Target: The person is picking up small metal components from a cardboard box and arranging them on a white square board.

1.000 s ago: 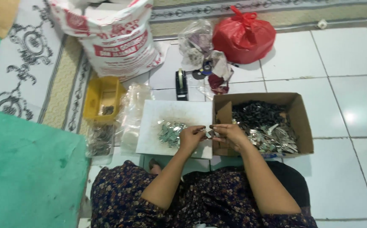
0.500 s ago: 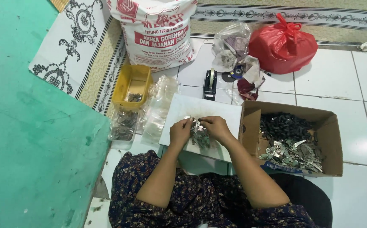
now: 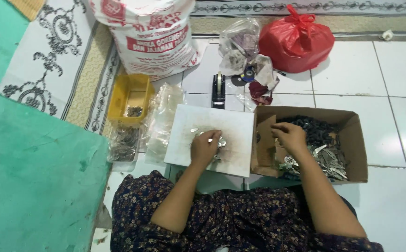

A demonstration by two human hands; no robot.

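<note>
1. Sorting small silvery metal pieces looks partly done, judging by how they lie: the left hand [image 3: 206,148] rests on the flat white square board [image 3: 212,139], fingers curled over a small heap of shiny metal pieces [image 3: 220,142]; whether they pinch any one piece I cannot tell.
2. Just past the fingertips a few loose pieces lie scattered on the board, too small to count.
3. The right hand [image 3: 289,136] reaches into the open brown cardboard box [image 3: 357,144], fingers bent narrow among its contents; whether it grips anything is hidden.
4. Beyond and beside those fingers the box holds one dark pile and one silvery pile, many pieces left, far too many to count.
5. Left of the left hand lie clear plastic bags [image 3: 163,119], one flat packet of metal pieces [image 3: 124,143], and one yellow plastic tray [image 3: 129,98] with only a small cluster in it.
6. Farther off stand one black tape dispenser [image 3: 218,88], one red knotted plastic bag [image 3: 296,39] and one large white printed sack [image 3: 147,37].
</note>
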